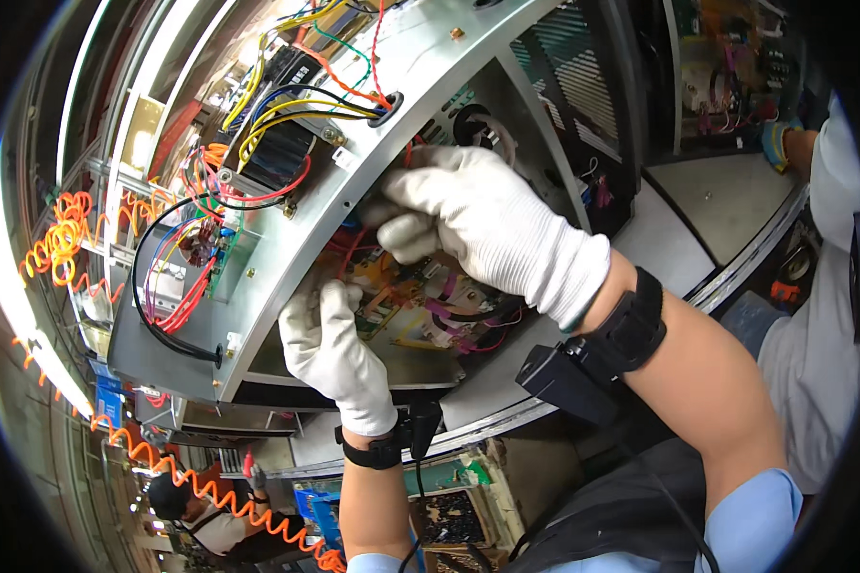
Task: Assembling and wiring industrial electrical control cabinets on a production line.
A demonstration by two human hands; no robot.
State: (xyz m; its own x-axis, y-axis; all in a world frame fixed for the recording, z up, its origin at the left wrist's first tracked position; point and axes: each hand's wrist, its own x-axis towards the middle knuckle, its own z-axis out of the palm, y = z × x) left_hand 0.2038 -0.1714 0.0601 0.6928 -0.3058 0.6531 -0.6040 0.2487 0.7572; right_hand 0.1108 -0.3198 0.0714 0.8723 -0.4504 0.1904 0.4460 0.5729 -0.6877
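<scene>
Black transformer [282, 158] and coloured wires [193, 298] crowd metal chassis [428, 43] by surface's [487, 396] near edge; at chassis opening, left hand's [333, 353] fingers half-curled, right hand's [473, 205] fingers bent; any grasp: cannot tell

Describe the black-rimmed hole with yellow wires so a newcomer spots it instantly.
Find the large silver metal panel. Above and left of the white-gloved right hand, by the panel's edge, is the round black-rimmed hole. Yellow and red wires converge there; its lower counterpart takes black cable.

Left hand [334, 355] upright, right hand [483, 222] half-curled
</scene>
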